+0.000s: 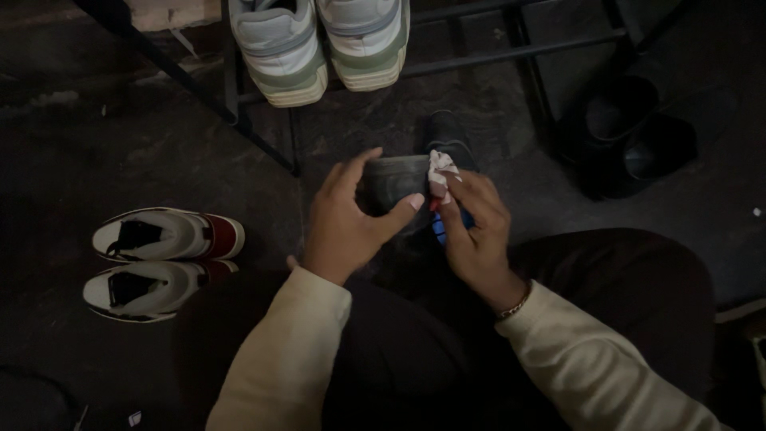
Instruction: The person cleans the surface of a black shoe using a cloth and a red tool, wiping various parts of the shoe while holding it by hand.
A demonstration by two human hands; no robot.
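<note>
Dark shoe (399, 179) sits centre frame, held up just above the person's lap, toe end pointing away toward the rack. Lighting is poor, so colour reads as dark grey/black, can't tell finer detail.

L hand (347, 219) is curled round the near end of the shoe: thumb across the side facing the camera, fingers over the top edge. Half-closed grip, holding the shoe.

R hand (471, 227) is pinched shut on a small crumpled white cloth (440, 172) w/ reddish marks, pressed against the shoe's right side. Fingers bunched tight round the cloth. Something blue and red shows under that hand (can't tell what it is). Bracelet (517, 305) on the R wrist. Both arms in cream long sleeves (279, 359), dark trousers (622, 295) below.

Outward from there:
- Second dark shoe (447, 132) on the floor just beyond the held one, partly hidden behind it.
- Black metal shoe rack (511, 52) across the top of the frame, legs angled down to the floor.
- Pair of white/pale green sneakers (319, 48) on the rack's lower bar, toes toward the camera.
- Pair of black boots (630, 132) at right, beside the rack, openings up, touching each other.
- Pair of white sneakers w/ red toes and black tongues (159, 259) at left on the floor, side by side, well apart from the hands.
- Floor (96, 152) is dark, rough concrete-like surface.
</note>
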